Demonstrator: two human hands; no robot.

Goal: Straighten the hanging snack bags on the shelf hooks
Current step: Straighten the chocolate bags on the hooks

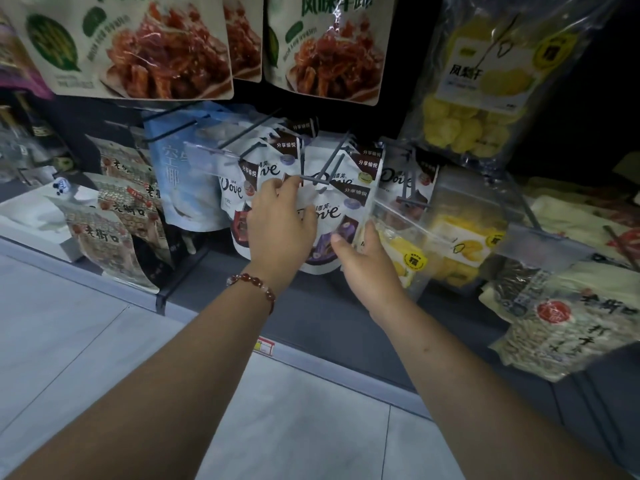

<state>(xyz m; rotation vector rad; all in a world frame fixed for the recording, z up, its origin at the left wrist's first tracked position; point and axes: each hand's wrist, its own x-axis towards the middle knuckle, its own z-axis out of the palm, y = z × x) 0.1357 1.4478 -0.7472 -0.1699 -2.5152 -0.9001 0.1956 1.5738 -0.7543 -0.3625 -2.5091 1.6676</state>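
Dim shelf hooks (313, 180), hands (280, 226) hiding front Dove bag (332, 213)

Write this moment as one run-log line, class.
left hand: holds front Dove bag near its top | right hand: grips the bag's lower right edge | hook: bag at its tip

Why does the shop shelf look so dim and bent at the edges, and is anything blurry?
Head view: lighting is dim, darkest at upper right; the wide lens bows the pale tiled floor and edges; glare streaks the clear yellow dried-fruit bag; the left hand and right hand on the white Dove pouch look slightly soft.
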